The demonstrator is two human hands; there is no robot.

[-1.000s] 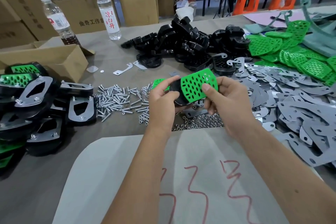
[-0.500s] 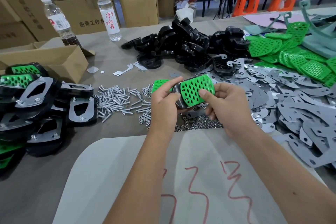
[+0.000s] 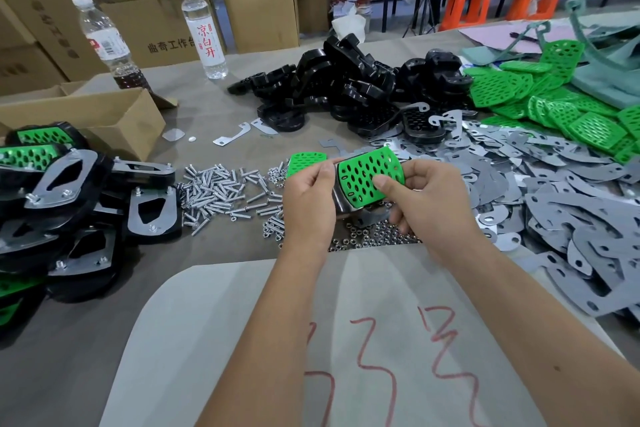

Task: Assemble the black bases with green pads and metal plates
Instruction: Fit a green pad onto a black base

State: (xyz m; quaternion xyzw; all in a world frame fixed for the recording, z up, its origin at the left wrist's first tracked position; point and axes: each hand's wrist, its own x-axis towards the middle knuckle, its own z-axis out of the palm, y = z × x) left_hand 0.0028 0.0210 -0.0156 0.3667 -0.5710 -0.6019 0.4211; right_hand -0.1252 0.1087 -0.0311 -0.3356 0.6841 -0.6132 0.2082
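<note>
In the middle of the view both hands hold one black base (image 3: pixel 341 201) with a perforated green pad (image 3: pixel 367 177) lying on top of it. My left hand (image 3: pixel 308 204) grips the base's left side, fingers curled under it. My right hand (image 3: pixel 426 198) holds the right side, its thumb pressing on the pad. A second green pad (image 3: pixel 304 163) lies on the table just behind my left hand. Loose black bases (image 3: pixel 346 87) are heaped at the back, green pads (image 3: pixel 561 104) at the right, grey metal plates (image 3: pixel 571 204) beside them.
Screws (image 3: pixel 221 191) and nuts (image 3: pixel 374 239) are scattered under and left of my hands. Finished assemblies (image 3: pixel 69 198) pile up at the left by an open cardboard box (image 3: pixel 86 114). Two water bottles (image 3: pixel 204 31) stand at the back. A white sheet (image 3: pixel 242 340) with red marks covers the near table.
The base with its pad has tilted and come slightly lower and closer between my hands. My right thumb has slid onto the pad's top face.
</note>
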